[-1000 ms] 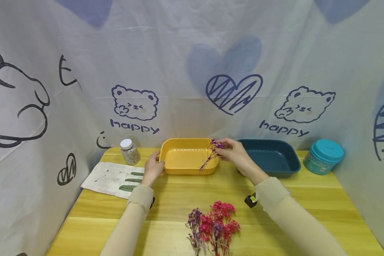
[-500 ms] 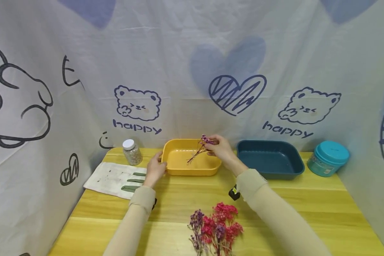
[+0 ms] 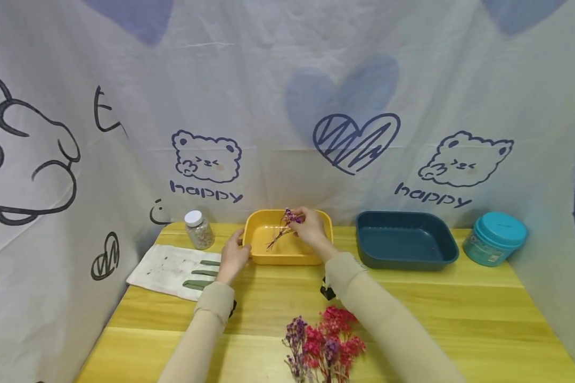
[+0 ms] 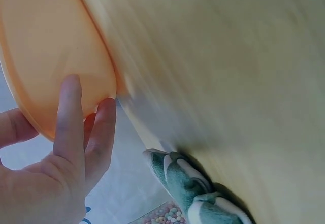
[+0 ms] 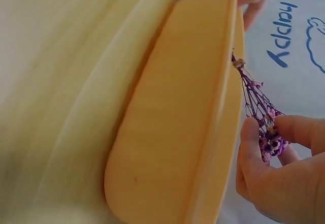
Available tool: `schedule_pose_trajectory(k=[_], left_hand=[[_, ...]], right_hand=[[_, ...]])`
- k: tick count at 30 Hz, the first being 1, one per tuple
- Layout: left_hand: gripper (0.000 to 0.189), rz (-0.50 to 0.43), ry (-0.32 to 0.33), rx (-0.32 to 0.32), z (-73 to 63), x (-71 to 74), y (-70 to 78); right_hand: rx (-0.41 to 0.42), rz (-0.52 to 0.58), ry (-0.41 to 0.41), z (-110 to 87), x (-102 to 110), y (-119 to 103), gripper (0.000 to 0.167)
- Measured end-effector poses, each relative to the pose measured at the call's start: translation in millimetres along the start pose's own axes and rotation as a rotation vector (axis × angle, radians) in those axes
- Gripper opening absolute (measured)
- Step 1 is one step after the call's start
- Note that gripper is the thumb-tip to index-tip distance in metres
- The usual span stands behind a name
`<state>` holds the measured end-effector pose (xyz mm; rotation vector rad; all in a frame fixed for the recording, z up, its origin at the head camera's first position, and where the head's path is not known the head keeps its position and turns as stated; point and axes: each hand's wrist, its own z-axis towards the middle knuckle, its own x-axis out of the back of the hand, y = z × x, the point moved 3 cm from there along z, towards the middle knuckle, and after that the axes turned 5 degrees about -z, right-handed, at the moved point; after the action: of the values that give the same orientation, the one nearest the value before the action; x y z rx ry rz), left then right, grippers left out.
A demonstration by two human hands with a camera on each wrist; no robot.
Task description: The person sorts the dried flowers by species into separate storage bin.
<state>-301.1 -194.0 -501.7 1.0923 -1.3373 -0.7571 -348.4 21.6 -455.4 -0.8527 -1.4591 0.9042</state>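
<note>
A yellow tray [image 3: 287, 259] stands at the back of the table. At its left end my left hand [image 3: 233, 258] grips the wall, thumb at the rim and fingers along the outside in the left wrist view. Over the tray, my right hand [image 3: 309, 226] pinches a sprig of purple dried flowers [image 5: 258, 107] near its blossoms. The thin stems point down and left over the tray's inside. Bunches of pink dried flowers [image 3: 337, 319] and purple dried flowers [image 3: 295, 340] lie near the table's front, partly next to my right sleeve.
A dark teal tray [image 3: 407, 261] stands right of the yellow one, with a turquoise lidded tub [image 3: 494, 239] beyond it. At the left are a white-capped jar [image 3: 199, 231] and a white cloth [image 3: 172, 268] with green stripes. A printed curtain [image 3: 278, 106] hangs behind.
My right hand has carried the purple sprig leftward, from the yellow tray's right end to over its middle. My left hand stays at the left end.
</note>
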Motion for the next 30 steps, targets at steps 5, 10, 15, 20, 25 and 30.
schedule_pose_trajectory(k=[5,10,15,20,25,30], left_hand=[[0.062,-0.009,0.017,-0.015,-1.0,-0.3,-0.1],[0.062,-0.009,0.012,-0.011,-1.3,-2.1,-1.3],[0.062,-0.007,0.015,-0.001,-1.4,-1.7,-2.0],[0.063,-0.012,0.013,0.002,-1.7,-0.8,-1.2],[0.063,-0.008,0.019,-0.001,-0.6,0.7,-2.8],[0.063,-0.017,0.012,-0.008,-0.7,-0.2,-3.6]], right_hand=[[0.016,-0.071,-0.016,1.7,-15.9,1.3,0.028],[0.032,-0.12,-0.027,2.3,-27.0,4.6,0.029],[0.069,-0.149,-0.04,5.9,-36.3,3.9,0.028],[0.105,-0.18,-0.063,8.5,-45.2,0.2,0.026],[0.164,-0.224,-0.115,8.9,-53.3,-0.8,0.039],[0.189,-0.262,-0.254,6.1,-59.4,1.6,0.064]])
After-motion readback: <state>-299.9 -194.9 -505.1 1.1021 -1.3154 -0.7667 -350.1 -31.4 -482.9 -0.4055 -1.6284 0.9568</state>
